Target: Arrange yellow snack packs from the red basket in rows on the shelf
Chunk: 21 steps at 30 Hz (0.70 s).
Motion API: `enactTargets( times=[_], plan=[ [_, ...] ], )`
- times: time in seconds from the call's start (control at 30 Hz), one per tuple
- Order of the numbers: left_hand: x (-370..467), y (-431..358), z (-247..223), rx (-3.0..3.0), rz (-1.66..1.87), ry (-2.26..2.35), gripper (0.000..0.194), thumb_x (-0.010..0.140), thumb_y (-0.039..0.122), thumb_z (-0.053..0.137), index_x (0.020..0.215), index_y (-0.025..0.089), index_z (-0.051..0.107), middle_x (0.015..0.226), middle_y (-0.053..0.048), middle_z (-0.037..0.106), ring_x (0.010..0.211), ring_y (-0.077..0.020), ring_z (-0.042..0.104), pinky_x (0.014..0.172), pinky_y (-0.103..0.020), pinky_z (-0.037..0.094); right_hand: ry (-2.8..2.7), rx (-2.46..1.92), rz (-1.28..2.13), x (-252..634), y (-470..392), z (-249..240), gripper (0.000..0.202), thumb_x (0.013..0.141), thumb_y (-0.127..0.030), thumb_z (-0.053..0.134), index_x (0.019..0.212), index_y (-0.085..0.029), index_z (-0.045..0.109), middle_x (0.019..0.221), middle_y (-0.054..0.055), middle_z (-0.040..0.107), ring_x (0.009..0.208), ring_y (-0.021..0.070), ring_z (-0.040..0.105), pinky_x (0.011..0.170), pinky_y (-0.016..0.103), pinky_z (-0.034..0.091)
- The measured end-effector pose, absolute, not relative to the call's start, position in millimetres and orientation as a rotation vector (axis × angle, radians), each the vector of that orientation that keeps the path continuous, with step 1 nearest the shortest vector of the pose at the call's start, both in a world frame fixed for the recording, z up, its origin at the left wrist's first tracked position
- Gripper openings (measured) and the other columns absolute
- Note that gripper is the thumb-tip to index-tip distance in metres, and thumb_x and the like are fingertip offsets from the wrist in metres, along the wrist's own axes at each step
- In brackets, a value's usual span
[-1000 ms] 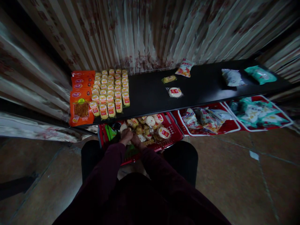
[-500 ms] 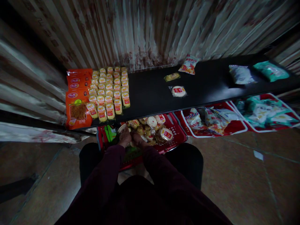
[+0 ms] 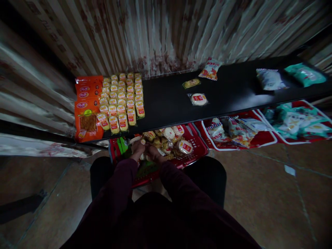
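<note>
My left hand [image 3: 138, 149] is down inside a red plastic basket [image 3: 199, 148], its fingers curled near pale wrapped pieces. What it grips is too dark to make out. Close beside it, my right hand [image 3: 153, 153] reaches in among the same packets, fingers bent and partly hidden. Round wrapped cakes [image 3: 185, 147] and small yellowish packets lie loose on the basket's right side. A bright green packet [image 3: 121, 145] is at its left. Above, on the black shelf [image 3: 163, 100], small yellow wrapped cakes [image 3: 121, 103] stand in several tight rows.
Orange snack bags [image 3: 88, 117] lie at the shelf's left end. Farther right are a single round cake [image 3: 199, 99], a small yellow packet [image 3: 191, 83], a red-and-white bag [image 3: 210, 69], a white bag [image 3: 270, 79] and a teal bag [image 3: 305, 74]. Two more baskets [image 3: 269, 141] of bags stand below.
The view has shifted slightly. Both hands stay low in the basket, with small finger movements among the packets. The shelf goods look unchanged.
</note>
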<state>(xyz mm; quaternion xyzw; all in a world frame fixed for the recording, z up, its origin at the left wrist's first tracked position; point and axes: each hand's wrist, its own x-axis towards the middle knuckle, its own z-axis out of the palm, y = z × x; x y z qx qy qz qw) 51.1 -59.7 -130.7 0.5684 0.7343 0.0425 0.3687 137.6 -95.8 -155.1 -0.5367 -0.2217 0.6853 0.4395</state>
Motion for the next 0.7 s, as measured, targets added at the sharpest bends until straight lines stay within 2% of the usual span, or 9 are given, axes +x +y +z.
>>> enactTargets(
  times=[0.1,0.23,0.37,0.47,0.7],
  plan=[
    [53,-58,-127,1.436,0.085,1.922,0.026,0.079,0.021,0.054,0.101,0.017,0.067,0.116,-0.017,0.065,0.113,-0.0279,0.057,0.094,-0.036,0.040,-0.421,-1.300,1.694,138,-97,-148,0.028,0.068,-0.033,0.066,0.092,-0.020,0.060,0.074,0.003,0.069,0.072,0.0175,0.062,0.067,0.030,0.049],
    [57,-58,-118,1.410,0.137,1.896,0.029,0.079,0.018,0.052,0.103,0.017,0.067,0.115,-0.015,0.066,0.108,-0.0242,0.059,0.089,-0.030,0.042,-0.255,-1.277,1.612,139,-101,-138,0.031,0.068,-0.027,0.065,0.098,-0.022,0.059,0.075,0.002,0.069,0.072,0.0179,0.063,0.067,0.031,0.050],
    [58,-65,-109,1.463,0.246,1.822,0.032,0.076,0.017,0.054,0.105,0.021,0.068,0.111,-0.009,0.069,0.105,-0.0205,0.060,0.089,-0.026,0.043,-0.205,-1.243,1.577,143,-106,-131,0.034,0.066,-0.019,0.061,0.100,-0.022,0.058,0.073,-0.001,0.067,0.067,0.0150,0.062,0.067,0.028,0.050],
    [58,-72,-105,1.475,0.364,1.820,0.038,0.076,0.017,0.054,0.111,0.026,0.066,0.110,-0.004,0.069,0.108,-0.0195,0.058,0.092,-0.027,0.042,-0.228,-1.208,1.570,144,-108,-125,0.031,0.067,-0.018,0.060,0.098,-0.021,0.059,0.071,-0.002,0.066,0.068,0.0141,0.062,0.067,0.026,0.049],
    [55,-79,-95,1.422,0.459,1.798,0.045,0.077,0.017,0.052,0.121,0.026,0.061,0.116,-0.003,0.067,0.113,-0.0201,0.056,0.097,-0.030,0.041,-0.403,-1.124,1.502,136,-112,-112,0.026,0.065,-0.019,0.061,0.091,-0.022,0.060,0.074,0.002,0.070,0.074,0.0186,0.065,0.067,0.031,0.053]
  ],
)
